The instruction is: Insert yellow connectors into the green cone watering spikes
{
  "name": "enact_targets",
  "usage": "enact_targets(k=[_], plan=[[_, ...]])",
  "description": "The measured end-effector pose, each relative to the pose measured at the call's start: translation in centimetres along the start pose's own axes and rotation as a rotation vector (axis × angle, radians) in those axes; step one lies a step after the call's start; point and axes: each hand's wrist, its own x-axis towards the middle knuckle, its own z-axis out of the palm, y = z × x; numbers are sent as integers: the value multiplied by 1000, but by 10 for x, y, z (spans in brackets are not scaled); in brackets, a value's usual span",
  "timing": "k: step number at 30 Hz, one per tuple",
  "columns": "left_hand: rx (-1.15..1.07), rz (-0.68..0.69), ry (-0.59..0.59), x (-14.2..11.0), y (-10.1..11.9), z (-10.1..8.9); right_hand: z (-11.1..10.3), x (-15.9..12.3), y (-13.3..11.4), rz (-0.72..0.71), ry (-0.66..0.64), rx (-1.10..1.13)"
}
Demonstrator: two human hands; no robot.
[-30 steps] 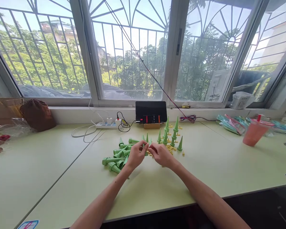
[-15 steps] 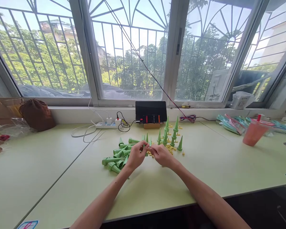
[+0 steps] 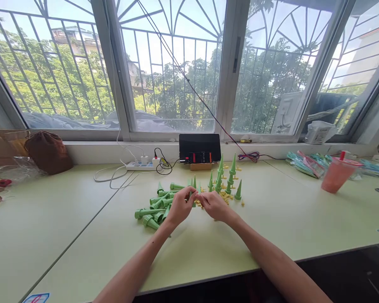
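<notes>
My left hand [image 3: 180,207] is closed around a green plastic watering spike [image 3: 194,205], mostly hidden by the fingers. Fingertip to fingertip with it, my right hand [image 3: 215,205] is pinched shut; whatever sits in that pinch is too small and covered to make out. To the left lies a heap of green cone-shaped spikes [image 3: 151,212] with ribbed caps. Several finished-looking spikes [image 3: 230,181] stand upright beyond my right hand, some stacked, with yellow valves sticking out sideways. Small yellow valve pieces [image 3: 226,196] lie scattered beside them.
A phone [image 3: 202,158] leans against a dark tablet [image 3: 199,143] at the back. Left of it are a power strip [image 3: 140,166] and cables. A red drink cup [image 3: 337,176] and plastic packets [image 3: 309,164] sit right; a brown pouch [image 3: 49,153] stands far left.
Both hands stay together in nearly the same place. The right fingers have shifted slightly against the left fingertips; the heap and standing spikes look unchanged.
</notes>
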Motion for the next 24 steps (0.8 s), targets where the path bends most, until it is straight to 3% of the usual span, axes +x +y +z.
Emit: enact_targets(k=[5,13,19,24], plan=[[8,-24,39,2,4,-2,0,1,-2,34,31,45],[47,1,209,1,6,-2,2,1,-2,115,94,2],[74,37,350,-1,15,-7,6,-1,-1,69,55,-54],[65,39,342,0,13,-5,8,-1,-2,25,28,-51]])
